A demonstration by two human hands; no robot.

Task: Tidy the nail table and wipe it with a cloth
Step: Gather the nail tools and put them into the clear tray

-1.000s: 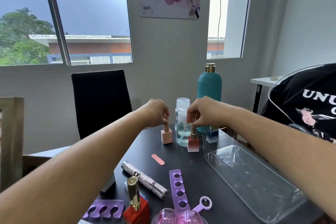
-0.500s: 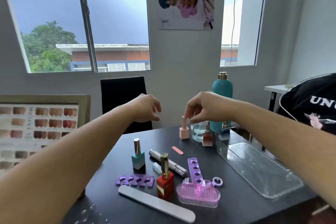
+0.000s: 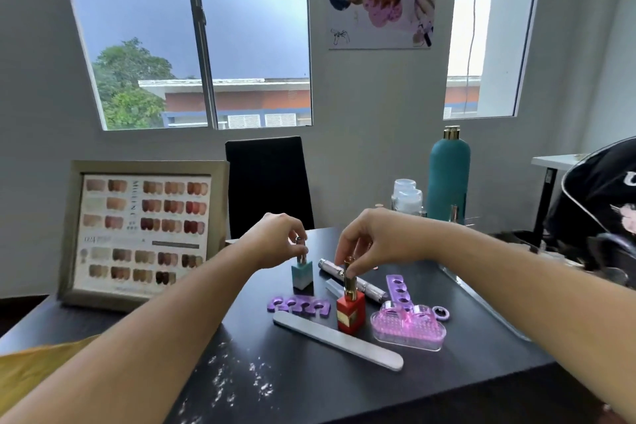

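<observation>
Both hands have come back from the far bottles to two nearer ones.
Left hand (image 3: 275,241) pinches the silver cap of the teal-and-white square polish bottle (image 3: 302,274); right hand (image 3: 371,241) pinches the gold cap of the red square polish bottle (image 3: 350,311). Both bottles are upright mid black table (image 3: 344,385), the red one just behind the long grey nail file (image 3: 337,341).

One wide head-worn view looks forward and down from the near edge of the black tabletop (image 3: 481,365), close over it. It faces the far edge, with the wall (image 3: 378,96) and window (image 3: 254,27) beyond.
</observation>
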